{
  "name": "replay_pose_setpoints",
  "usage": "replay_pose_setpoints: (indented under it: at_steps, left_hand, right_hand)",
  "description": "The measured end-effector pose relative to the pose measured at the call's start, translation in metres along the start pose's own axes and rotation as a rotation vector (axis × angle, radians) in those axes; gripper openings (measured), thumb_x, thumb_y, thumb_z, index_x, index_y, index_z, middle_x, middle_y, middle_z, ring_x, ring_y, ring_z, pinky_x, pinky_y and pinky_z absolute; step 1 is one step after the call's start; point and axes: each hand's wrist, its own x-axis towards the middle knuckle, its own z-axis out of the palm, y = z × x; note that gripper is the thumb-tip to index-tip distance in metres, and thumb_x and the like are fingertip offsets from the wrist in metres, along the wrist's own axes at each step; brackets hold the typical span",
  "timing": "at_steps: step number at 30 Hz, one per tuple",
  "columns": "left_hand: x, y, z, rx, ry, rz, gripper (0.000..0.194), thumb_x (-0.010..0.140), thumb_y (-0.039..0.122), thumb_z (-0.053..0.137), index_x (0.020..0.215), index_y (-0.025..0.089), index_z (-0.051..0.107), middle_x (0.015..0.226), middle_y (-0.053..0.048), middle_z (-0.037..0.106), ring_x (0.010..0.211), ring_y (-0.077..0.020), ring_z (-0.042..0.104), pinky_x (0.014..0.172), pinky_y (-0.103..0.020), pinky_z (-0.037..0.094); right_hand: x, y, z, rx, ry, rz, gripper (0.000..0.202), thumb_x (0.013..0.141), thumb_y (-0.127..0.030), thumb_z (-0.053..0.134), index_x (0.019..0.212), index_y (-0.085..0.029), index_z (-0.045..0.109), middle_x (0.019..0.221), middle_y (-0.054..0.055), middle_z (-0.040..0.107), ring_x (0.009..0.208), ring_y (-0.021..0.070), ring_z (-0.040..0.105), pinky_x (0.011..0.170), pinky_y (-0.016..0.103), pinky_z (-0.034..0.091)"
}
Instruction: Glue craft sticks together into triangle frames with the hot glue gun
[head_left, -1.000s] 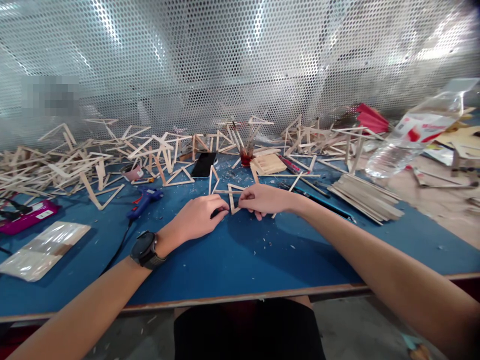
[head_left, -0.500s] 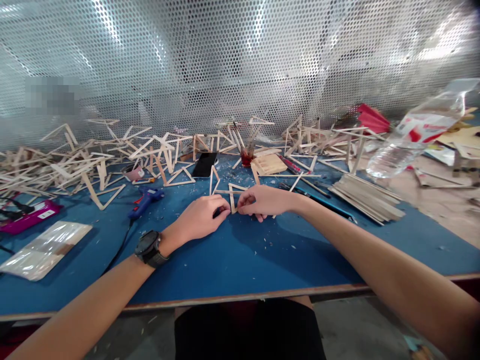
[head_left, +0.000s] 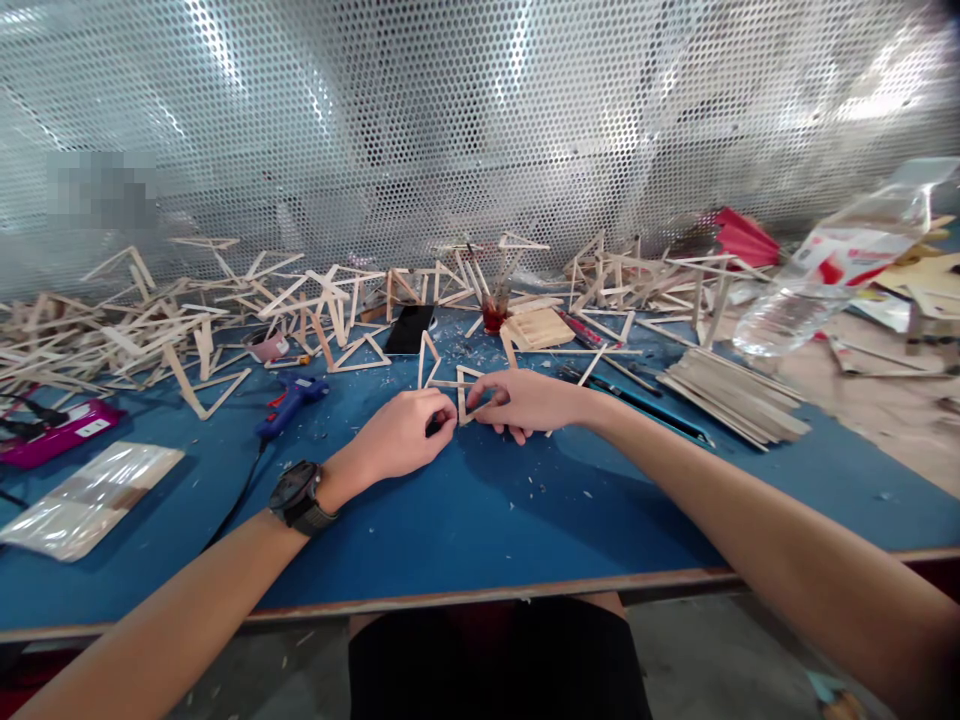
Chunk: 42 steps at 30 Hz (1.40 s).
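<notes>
A small frame of flat wooden sticks (head_left: 462,394) stands on the blue table between my hands. My left hand (head_left: 405,430) rests at the left of its lower corner, fingers curled and thumb tip close to the forefinger. Whatever its fingertips hold, if anything, is too small to make out. From the right, my right hand (head_left: 525,402) has its forefinger and thumb at the frame's lower part, its other fingers curled beneath. Part of the frame is hidden behind that hand. Just beyond, another bent stick piece (head_left: 427,360) stands upright.
A blue glue gun (head_left: 294,400) lies left, near a purple power strip (head_left: 64,432) and a plastic packet (head_left: 94,498). Behind are a phone (head_left: 410,328) and heaped stick frames (head_left: 97,325). Loose sticks (head_left: 731,395) and a plastic bottle (head_left: 832,265) are at right.
My right forefinger and thumb have parted a little and shifted slightly left along the frame. My left fingertips have drawn back slightly to the left.
</notes>
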Motion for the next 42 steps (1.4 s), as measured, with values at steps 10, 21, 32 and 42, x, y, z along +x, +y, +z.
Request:
replay_pose_setpoints:
  at_steps: [10, 21, 32, 42]
  left_hand:
    - [0.001, 0.002, -0.002, -0.027, -0.012, -0.038, 0.014, 0.091, 0.017, 0.057, 0.081, 0.018, 0.066, 0.075, -0.001, 0.062, 0.066, -0.014, 0.055, 0.062, -0.028, 0.04]
    - [0.001, 0.001, -0.002, -0.036, -0.01, -0.037, 0.015, 0.092, 0.018, 0.058, 0.08, 0.018, 0.067, 0.072, -0.001, 0.062, 0.063, -0.0131, 0.053, 0.061, -0.028, 0.039]
    - [-0.001, -0.001, -0.003, -0.022, -0.016, 0.011, 0.014, 0.093, 0.022, 0.059, 0.085, 0.018, 0.07, 0.075, -0.002, 0.064, 0.065, -0.0139, 0.056, 0.063, -0.028, 0.042]
    - [-0.001, -0.003, -0.004, -0.047, -0.054, 0.021, 0.017, 0.098, 0.022, 0.057, 0.09, 0.019, 0.072, 0.079, -0.002, 0.065, 0.07, -0.0151, 0.058, 0.066, -0.028, 0.043]
  right_hand:
    - [-0.001, -0.002, -0.004, -0.04, -0.008, -0.024, 0.024, 0.088, -0.037, 0.063, 0.104, -0.021, 0.07, 0.073, 0.0, 0.07, 0.05, 0.0103, 0.065, 0.046, 0.019, 0.046]
    - [-0.001, -0.001, -0.005, -0.038, -0.016, -0.003, 0.028, 0.087, -0.043, 0.065, 0.104, -0.021, 0.071, 0.073, 0.0, 0.071, 0.051, 0.0115, 0.064, 0.045, 0.02, 0.045]
    - [-0.005, -0.013, -0.002, -0.071, 0.019, 0.009, 0.029, 0.082, -0.045, 0.07, 0.098, -0.021, 0.073, 0.063, -0.002, 0.068, 0.046, 0.0109, 0.061, 0.046, 0.021, 0.044]
    - [-0.004, -0.011, -0.004, -0.061, -0.011, 0.004, 0.031, 0.083, -0.045, 0.07, 0.101, -0.02, 0.072, 0.068, 0.0, 0.071, 0.049, 0.0113, 0.062, 0.048, 0.021, 0.044]
